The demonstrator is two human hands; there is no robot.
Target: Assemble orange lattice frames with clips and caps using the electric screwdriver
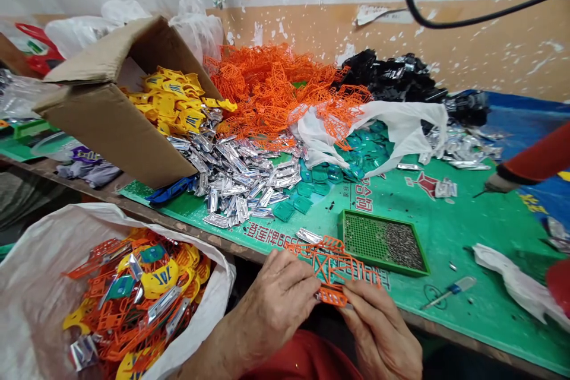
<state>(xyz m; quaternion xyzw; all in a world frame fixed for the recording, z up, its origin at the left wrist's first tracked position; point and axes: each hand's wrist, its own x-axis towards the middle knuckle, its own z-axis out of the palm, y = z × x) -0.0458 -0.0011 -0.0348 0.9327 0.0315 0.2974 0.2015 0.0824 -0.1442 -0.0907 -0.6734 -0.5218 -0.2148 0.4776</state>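
Left hand (271, 309) curled nearly shut around one end of an orange plastic lattice frame (332, 267). Right hand (378, 332) half closed, thumb and fingers pinching the frame's lower end. Frame held in the air over the table's front edge, hands close together. Judged: keeping both grips this near each other suits thin struts, with little leverage on the lattice.

Just beyond the frame, a silver tab (309, 236) on the green work mat (445, 231). Green mesh-floored tray (351, 212), partly filled with small grey parts, near the right hand's upper side. Small screwdriver (449, 291) lower right. White sack (40, 285) of mixed orange, yellow and silver pieces lower left, its rim just beside the left forearm, so little room that side. Heaps of silver and orange pieces further up the table, cardboard box (111, 113) upper left, another person's red sleeve (534, 154) at right edge
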